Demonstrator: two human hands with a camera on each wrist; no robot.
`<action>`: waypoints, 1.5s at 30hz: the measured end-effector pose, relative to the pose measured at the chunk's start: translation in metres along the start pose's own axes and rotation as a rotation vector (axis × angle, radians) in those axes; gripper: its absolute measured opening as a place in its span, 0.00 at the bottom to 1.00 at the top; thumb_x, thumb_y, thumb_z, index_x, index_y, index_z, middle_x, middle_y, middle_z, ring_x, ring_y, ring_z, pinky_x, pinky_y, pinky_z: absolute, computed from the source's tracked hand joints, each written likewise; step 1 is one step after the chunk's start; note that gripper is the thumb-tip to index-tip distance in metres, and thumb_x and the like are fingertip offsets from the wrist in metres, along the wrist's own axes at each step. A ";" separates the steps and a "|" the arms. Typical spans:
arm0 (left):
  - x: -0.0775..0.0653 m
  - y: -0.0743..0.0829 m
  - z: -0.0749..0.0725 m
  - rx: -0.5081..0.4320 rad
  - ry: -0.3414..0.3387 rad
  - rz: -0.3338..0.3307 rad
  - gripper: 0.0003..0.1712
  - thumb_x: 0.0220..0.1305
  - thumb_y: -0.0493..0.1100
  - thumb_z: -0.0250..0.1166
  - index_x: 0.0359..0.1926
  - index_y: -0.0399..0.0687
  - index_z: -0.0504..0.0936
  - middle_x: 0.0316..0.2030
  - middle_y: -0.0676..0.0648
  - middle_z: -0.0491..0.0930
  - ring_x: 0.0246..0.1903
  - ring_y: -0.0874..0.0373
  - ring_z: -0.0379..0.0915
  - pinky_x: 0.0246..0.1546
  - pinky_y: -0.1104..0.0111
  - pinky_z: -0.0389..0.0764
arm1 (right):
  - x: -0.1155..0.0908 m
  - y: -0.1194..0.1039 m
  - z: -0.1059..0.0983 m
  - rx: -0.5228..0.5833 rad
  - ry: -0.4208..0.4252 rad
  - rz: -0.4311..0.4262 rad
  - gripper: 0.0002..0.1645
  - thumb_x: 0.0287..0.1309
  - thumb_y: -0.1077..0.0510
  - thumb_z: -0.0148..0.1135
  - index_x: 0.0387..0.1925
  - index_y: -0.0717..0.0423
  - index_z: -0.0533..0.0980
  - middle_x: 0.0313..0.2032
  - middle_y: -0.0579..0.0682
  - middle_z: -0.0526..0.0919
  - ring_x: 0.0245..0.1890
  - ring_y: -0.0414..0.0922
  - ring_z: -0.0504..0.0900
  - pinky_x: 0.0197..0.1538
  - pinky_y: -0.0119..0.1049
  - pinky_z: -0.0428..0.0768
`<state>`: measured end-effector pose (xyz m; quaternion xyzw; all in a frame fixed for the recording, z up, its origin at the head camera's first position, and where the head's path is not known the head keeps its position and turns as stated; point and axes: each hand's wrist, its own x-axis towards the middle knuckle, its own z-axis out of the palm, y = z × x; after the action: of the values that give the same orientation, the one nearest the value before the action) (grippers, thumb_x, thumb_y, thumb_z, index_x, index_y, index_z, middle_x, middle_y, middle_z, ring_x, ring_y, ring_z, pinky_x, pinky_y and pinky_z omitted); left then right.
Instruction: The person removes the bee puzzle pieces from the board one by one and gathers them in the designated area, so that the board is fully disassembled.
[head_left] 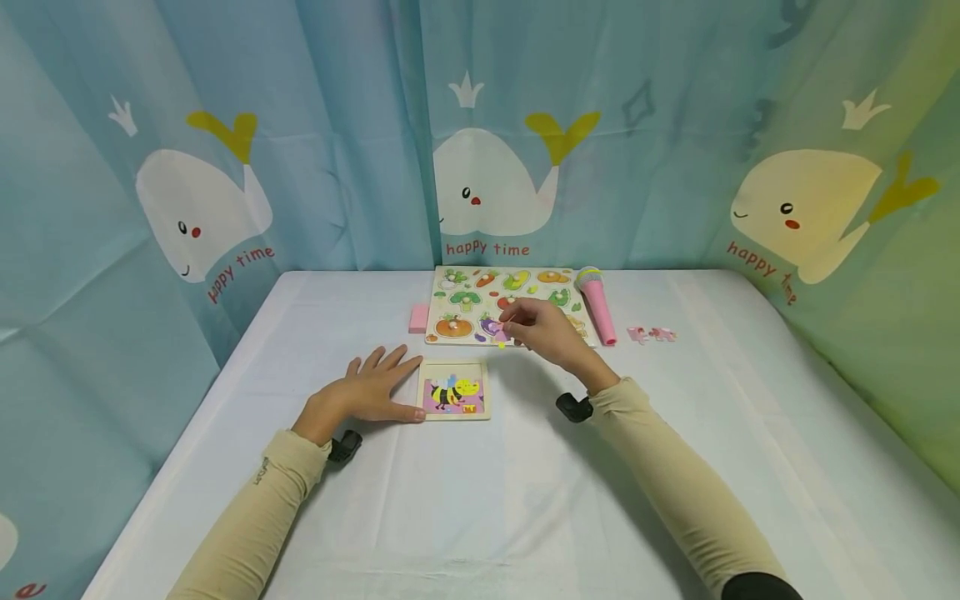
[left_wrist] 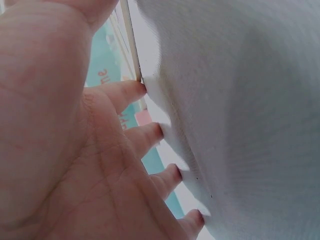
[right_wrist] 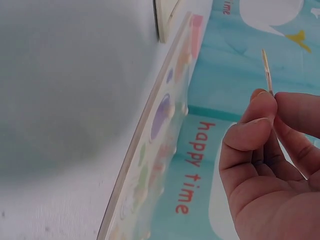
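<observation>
My left hand (head_left: 369,390) lies spread on the table with thumb and index fingertip at the left edge of a small wooden puzzle frame (head_left: 453,362). Inside that frame, pieces form a bee picture (head_left: 450,396), and its upper strip shows bare wood. My right hand (head_left: 542,329) is raised, pinching a thin pink puzzle piece (head_left: 498,332) between thumb and fingers. In the right wrist view the piece (right_wrist: 267,72) appears edge-on. In the left wrist view the left hand (left_wrist: 95,145) has its fingertips down on the white cloth.
A vegetable peg puzzle board (head_left: 465,279) lies behind the hands. A pink block (head_left: 418,318) sits at its left, a pink toy microphone (head_left: 597,310) at its right. Loose puzzle pieces (head_left: 651,334) lie farther right. A whale-print curtain (head_left: 360,167) hangs behind the table.
</observation>
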<state>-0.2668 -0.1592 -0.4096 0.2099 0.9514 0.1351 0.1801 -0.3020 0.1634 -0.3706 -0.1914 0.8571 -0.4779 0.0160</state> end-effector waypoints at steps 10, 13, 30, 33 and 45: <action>-0.001 0.001 -0.001 0.010 0.001 0.008 0.61 0.66 0.71 0.70 0.87 0.49 0.52 0.85 0.35 0.42 0.82 0.29 0.32 0.74 0.29 0.39 | -0.005 0.007 -0.016 -0.027 0.033 0.042 0.09 0.75 0.63 0.62 0.51 0.64 0.83 0.39 0.56 0.87 0.36 0.51 0.82 0.37 0.35 0.78; -0.003 0.002 -0.002 0.011 0.001 0.013 0.61 0.66 0.70 0.70 0.87 0.48 0.53 0.85 0.35 0.42 0.82 0.29 0.32 0.74 0.28 0.39 | -0.006 0.009 -0.022 0.004 0.041 0.057 0.10 0.75 0.64 0.62 0.51 0.65 0.82 0.38 0.56 0.86 0.35 0.49 0.82 0.36 0.34 0.78; -0.001 0.000 -0.002 0.000 -0.013 0.013 0.62 0.66 0.71 0.69 0.87 0.50 0.51 0.85 0.36 0.41 0.82 0.30 0.30 0.75 0.30 0.36 | -0.012 0.024 -0.053 0.070 0.069 0.104 0.12 0.76 0.65 0.61 0.53 0.71 0.80 0.36 0.56 0.84 0.34 0.50 0.81 0.37 0.38 0.80; -0.001 -0.001 -0.001 0.008 -0.014 0.015 0.62 0.66 0.72 0.69 0.87 0.50 0.51 0.85 0.35 0.41 0.82 0.29 0.30 0.75 0.30 0.37 | -0.013 0.030 -0.058 0.063 0.085 0.107 0.13 0.75 0.65 0.62 0.53 0.72 0.80 0.36 0.55 0.84 0.32 0.46 0.80 0.36 0.36 0.80; 0.003 -0.007 0.002 -0.007 -0.010 0.027 0.63 0.65 0.73 0.69 0.88 0.51 0.50 0.86 0.37 0.39 0.83 0.32 0.28 0.75 0.31 0.34 | -0.024 0.040 -0.078 0.085 0.118 0.161 0.16 0.76 0.63 0.61 0.57 0.71 0.79 0.34 0.55 0.83 0.29 0.44 0.79 0.27 0.32 0.73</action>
<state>-0.2708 -0.1637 -0.4141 0.2226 0.9472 0.1395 0.1837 -0.3088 0.2538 -0.3647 -0.0929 0.8482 -0.5213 0.0119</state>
